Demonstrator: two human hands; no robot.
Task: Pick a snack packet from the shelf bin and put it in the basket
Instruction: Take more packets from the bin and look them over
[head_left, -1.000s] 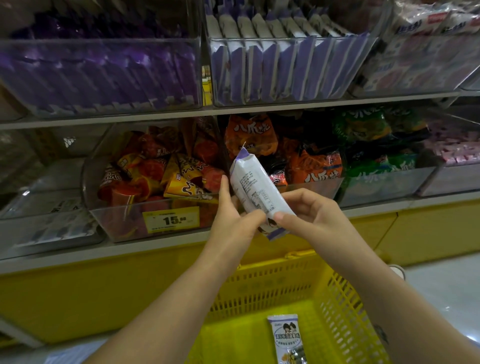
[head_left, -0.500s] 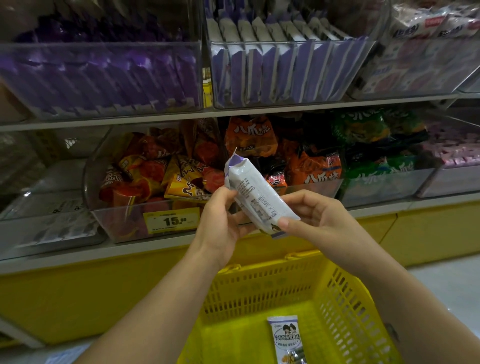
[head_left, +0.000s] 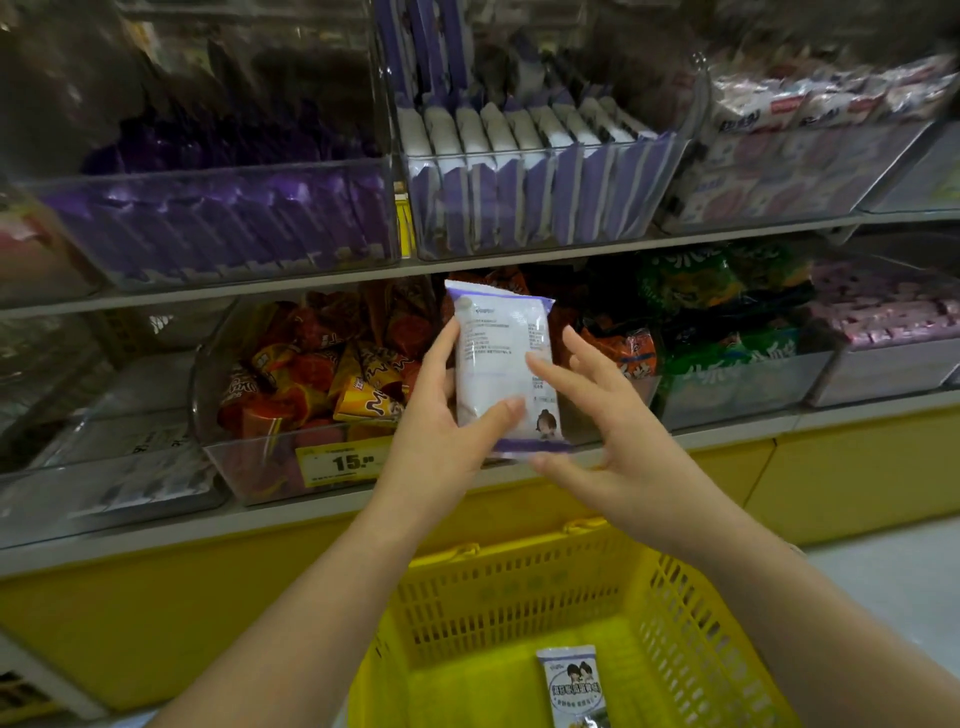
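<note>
Left grip (head_left: 441, 431) is pinching snack packet (head_left: 501, 364), long axis 12–6. Right grip (head_left: 618, 441) is lying spread, fingertips touching it. Basket (head_left: 519, 587) is sitting at 6 o'clock.

Held packet: I can't read the fine print on the white and purple plastic snack packet (head_left: 501, 364); the left hand (head_left: 441, 415) hides its lower left corner.
Basket: yellow plastic lattice basket (head_left: 519, 587), cut off by the bottom edge.
Inside it: white cartoon-printed packet (head_left: 571, 686), likewise cut off.
Top left: clear plastic bin of purple packs (head_left: 208, 218), blurred.
</note>
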